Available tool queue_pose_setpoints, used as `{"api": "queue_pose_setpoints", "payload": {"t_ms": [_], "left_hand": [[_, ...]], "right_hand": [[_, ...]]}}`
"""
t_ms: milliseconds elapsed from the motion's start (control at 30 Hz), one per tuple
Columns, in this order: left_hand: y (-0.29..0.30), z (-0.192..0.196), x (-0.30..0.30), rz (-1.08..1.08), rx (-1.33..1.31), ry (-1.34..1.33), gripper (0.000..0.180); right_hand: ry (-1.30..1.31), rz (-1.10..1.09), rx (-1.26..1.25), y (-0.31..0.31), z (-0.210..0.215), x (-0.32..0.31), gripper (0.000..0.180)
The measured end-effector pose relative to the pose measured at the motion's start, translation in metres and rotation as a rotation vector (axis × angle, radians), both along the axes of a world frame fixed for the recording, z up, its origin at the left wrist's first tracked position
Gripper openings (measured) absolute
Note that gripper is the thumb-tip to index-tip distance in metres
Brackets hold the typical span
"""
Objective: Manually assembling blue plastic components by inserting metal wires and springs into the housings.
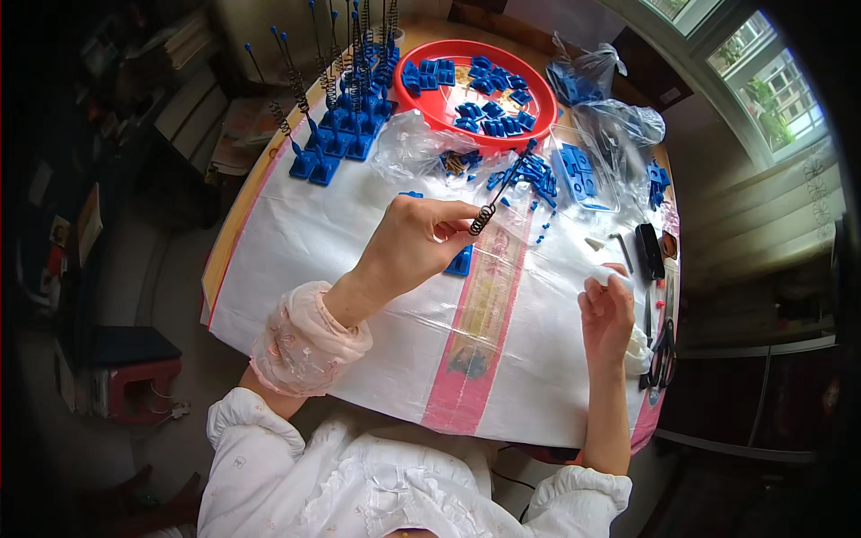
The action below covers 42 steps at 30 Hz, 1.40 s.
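My left hand (408, 247) is raised over the middle of the table, its thumb and fingers pinching a black coil spring (482, 220) on a thin dark rod that slants up to the right. A square blue plastic base (459, 262) lies partly hidden behind that hand. Farther right, my right hand (609, 309) is closed on a wad of white tissue (605, 274) at its fingertips. Beyond the hands, small blue plastic parts (535, 179) lie in a heap, with brass-coloured pieces (459, 162) beside them.
Several assembled blue bases with upright springs (314, 169) stand at the far left. A red basin (421, 109) of blue parts sits at the back, near clear plastic bags (619, 121). Along the right edge are scissors (662, 351), a black case (647, 251) and a hex key (623, 253).
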<state>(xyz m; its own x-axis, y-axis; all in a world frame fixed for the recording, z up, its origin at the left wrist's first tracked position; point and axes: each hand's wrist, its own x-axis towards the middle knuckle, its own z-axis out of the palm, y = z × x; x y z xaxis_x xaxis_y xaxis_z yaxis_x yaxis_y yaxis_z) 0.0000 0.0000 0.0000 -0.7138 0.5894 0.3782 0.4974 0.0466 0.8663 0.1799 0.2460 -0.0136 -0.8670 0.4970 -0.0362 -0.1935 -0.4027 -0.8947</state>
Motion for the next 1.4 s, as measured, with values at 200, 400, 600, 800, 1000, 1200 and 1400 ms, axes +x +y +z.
{"api": "queue_pose_setpoints", "payload": {"t_ms": [200, 400, 600, 800, 1000, 1200, 1400], "left_hand": [[0.001, 0.002, 0.001, -0.009, 0.020, -0.013, 0.025], [0.000, 0.003, 0.001, -0.008, 0.014, -0.005, 0.024], [0.000, 0.003, 0.001, -0.001, 0.014, 0.007, 0.024], [0.000, 0.002, 0.000, 0.006, -0.006, 0.026, 0.025], [0.000, 0.001, 0.000, 0.005, -0.005, 0.027, 0.024], [0.000, 0.001, 0.000, -0.001, 0.006, 0.013, 0.024], [0.001, 0.000, 0.000, 0.002, 0.012, 0.023, 0.023]], "right_hand": [[0.045, -0.091, -0.089, 0.020, 0.004, 0.005, 0.024], [0.010, -0.155, -0.071, 0.013, 0.005, 0.003, 0.022], [-0.077, -0.032, 0.012, -0.003, -0.001, 0.003, 0.017], [-0.112, -0.025, 0.142, -0.018, -0.007, -0.001, 0.018], [-0.134, -0.057, 0.247, -0.028, -0.002, -0.004, 0.017], [-0.132, -0.080, 0.316, -0.031, -0.003, -0.006, 0.016], [-0.139, -0.080, 0.345, -0.033, -0.003, -0.006, 0.016]]}}
